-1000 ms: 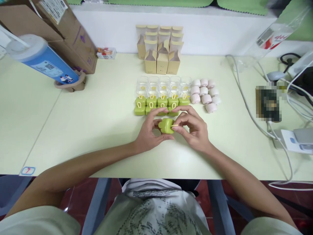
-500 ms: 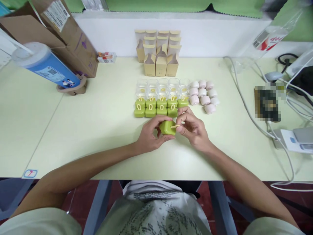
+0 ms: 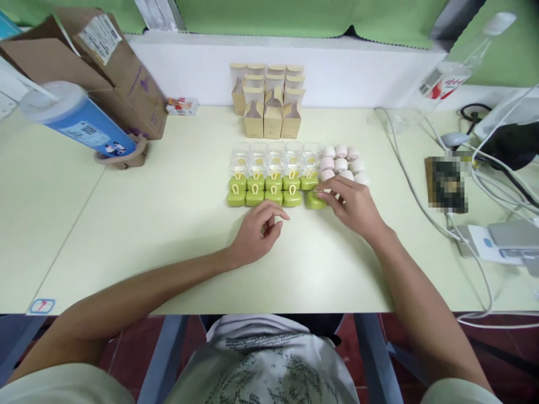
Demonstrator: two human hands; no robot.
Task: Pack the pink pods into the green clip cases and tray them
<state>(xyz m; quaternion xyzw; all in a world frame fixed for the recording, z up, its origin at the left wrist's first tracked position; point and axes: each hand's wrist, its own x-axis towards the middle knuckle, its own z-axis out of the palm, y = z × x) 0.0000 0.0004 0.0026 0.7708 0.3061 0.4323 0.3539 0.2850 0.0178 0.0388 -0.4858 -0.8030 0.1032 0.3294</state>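
My right hand (image 3: 353, 203) pinches the loop end of a small glossy green case (image 3: 315, 200), at the right end of the front row. Its fingers partly hide the case's top and loop. Two rows of like green cases with pale yellow loops (image 3: 273, 195) stand to its left, with a slight gap beside it. My left hand (image 3: 259, 233) rests near the table in front of these rows, fingers curved, thumb and forefinger apart, holding nothing. Behind the green cases are clear plastic pieces with yellow marks (image 3: 276, 158). Several pale pink and white rounded pieces (image 3: 340, 165) lie behind my right hand.
Open-topped small kraft boxes (image 3: 273, 120) stand against the wall. At left are a large cardboard box (image 3: 138, 95) and a blue cylinder (image 3: 90, 123) in a brown holder. Cables (image 3: 404, 168), a plastic bottle (image 3: 450, 78) and a blurred-out object (image 3: 448, 185) occupy the right side.
The green case has left my left hand and moved right and away from me to the front row's end, in my right hand. My left hand is now empty. The view has shifted slightly.
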